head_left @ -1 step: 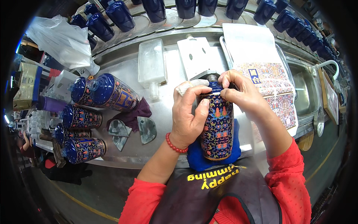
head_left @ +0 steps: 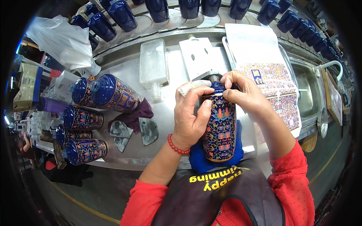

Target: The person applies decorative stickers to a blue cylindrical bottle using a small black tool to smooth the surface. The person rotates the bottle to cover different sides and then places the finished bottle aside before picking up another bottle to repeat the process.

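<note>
A dark blue bottle [head_left: 220, 130] with a colourful floral wrap lies on a blue cushion [head_left: 198, 160] at the table's front edge, its neck pointing away from me. My left hand [head_left: 188, 118] grips its shoulder from the left, thumb and fingers bent against it. White material wraps one finger of that hand, and a red bead bracelet circles the wrist. From the right, my right hand [head_left: 244, 92] holds the shoulder below the neck, its thumb pressing on the wrap's upper edge. The fingertips partly cover the shoulder.
Several patterned bottles [head_left: 118, 94] lie at left beside a purple cloth [head_left: 141, 115] and dark green scraper plates [head_left: 149, 131]. Behind are a clear rectangular bottle [head_left: 152, 62] and a white one [head_left: 196, 52]. Printed sheets [head_left: 269, 79] and a sink [head_left: 307, 100] are right; plain blue bottles [head_left: 157, 10] line the conveyor.
</note>
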Demonstrator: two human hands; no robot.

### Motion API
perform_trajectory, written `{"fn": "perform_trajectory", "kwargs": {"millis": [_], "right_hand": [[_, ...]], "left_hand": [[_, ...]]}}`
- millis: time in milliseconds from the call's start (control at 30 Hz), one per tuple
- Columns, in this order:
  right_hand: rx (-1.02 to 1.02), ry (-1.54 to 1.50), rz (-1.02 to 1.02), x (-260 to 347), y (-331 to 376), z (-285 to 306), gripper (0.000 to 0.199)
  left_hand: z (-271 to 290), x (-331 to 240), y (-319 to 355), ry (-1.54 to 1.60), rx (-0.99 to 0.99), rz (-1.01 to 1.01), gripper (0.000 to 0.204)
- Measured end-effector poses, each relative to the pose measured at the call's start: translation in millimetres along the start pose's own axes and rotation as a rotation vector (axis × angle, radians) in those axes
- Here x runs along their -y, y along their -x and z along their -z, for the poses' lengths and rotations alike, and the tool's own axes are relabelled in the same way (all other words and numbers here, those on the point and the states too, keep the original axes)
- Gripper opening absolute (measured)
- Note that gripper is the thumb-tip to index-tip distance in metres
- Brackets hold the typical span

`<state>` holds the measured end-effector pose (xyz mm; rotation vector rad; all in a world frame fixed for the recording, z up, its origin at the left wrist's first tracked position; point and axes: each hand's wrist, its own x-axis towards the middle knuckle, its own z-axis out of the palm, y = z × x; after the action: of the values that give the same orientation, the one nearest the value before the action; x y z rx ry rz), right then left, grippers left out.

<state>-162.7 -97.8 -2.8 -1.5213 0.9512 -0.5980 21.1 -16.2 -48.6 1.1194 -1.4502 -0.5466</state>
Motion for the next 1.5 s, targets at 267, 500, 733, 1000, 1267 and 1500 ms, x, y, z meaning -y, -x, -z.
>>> {"fn": "perform_trajectory", "kwargs": {"millis": [267,500,733,1000,1267,1500], "right_hand": [[-0.005,0.024,0.003,1,1,1,0.016],[-0.001,0.046,0.026,1,1,0,0.018],[-0.002,0.035,0.006,-2,0,0,0.018],[0.008,0.044,0.030,-1,1,2,0.017],[0.015,-0.073,-0.014,-11,8,9,0.014],[0.055,-0.111,0.094,-22,7,11,0.015]], "left_hand": [[-1,0,0,-0.040,-0.012,-0.054,0.025],[-1,2,-1,-0.110,-0.016,-0.136,0.026],[-1,2,-1,-0.136,-0.010,-0.152,0.027],[-1,2,1,-0.172,-0.009,-0.172,0.029],[3,1,2,-0.457,0.009,-0.319,0.033],[5,-3,-1,-0.519,0.077,-0.357,0.039]]}}
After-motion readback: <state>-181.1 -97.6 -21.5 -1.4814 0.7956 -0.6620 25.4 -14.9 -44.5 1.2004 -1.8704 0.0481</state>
